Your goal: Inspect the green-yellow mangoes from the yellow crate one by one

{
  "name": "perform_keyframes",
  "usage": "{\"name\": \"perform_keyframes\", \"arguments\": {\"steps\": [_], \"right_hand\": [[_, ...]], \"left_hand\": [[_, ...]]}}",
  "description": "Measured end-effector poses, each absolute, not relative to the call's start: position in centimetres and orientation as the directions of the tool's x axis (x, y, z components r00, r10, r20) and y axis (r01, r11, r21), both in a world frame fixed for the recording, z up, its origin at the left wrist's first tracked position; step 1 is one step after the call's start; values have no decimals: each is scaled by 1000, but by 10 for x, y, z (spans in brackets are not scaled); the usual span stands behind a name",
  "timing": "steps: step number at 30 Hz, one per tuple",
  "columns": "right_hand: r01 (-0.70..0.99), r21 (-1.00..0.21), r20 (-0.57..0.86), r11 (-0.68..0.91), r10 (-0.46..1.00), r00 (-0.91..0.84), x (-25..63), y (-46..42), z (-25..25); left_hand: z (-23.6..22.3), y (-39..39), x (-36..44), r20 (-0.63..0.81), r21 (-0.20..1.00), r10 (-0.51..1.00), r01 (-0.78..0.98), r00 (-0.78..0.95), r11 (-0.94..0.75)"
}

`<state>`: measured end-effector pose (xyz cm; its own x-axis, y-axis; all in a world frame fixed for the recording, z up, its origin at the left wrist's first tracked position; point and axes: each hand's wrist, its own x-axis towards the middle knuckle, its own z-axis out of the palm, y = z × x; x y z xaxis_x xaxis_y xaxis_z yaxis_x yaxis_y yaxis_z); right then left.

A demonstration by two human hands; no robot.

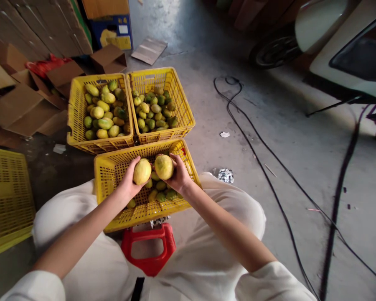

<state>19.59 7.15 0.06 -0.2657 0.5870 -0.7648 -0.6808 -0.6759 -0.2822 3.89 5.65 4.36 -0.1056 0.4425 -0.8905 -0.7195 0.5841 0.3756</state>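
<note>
My left hand (130, 180) holds a round yellow fruit (142, 171), and my right hand (178, 175) holds a second yellow fruit (163, 167). Both fruits hover side by side over the near yellow crate (111, 169) between my knees, which has several green and yellow fruits low at its bottom. Beyond it stand two more yellow crates, the left one (77, 108) and the right one (181, 104), each piled with several similar fruits.
A red stool (148, 251) sits under me. Another yellow crate (6, 196) lies at the left. Cardboard boxes (21, 104) are stacked at the back left. Black cables (269, 167) snake over the concrete floor at the right, near a scooter (341, 50). Crumpled foil (225, 175) lies nearby.
</note>
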Motion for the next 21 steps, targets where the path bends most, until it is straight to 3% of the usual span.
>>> {"name": "perform_keyframes", "arguments": {"steps": [8, 14, 21], "right_hand": [[-676, -284, -762, -680, 588, -272, 194, 71, 4], [-681, -293, -795, -672, 567, -217, 195, 76, 10], [-705, -154, -835, -692, 472, -281, 192, 77, 8]], "left_hand": [[39, 52, 41, -841, 433, 528, -732, -118, 526], [42, 56, 38, -878, 415, 443, -750, -182, 515], [43, 57, 38, -912, 352, 393, -712, -116, 608]]}}
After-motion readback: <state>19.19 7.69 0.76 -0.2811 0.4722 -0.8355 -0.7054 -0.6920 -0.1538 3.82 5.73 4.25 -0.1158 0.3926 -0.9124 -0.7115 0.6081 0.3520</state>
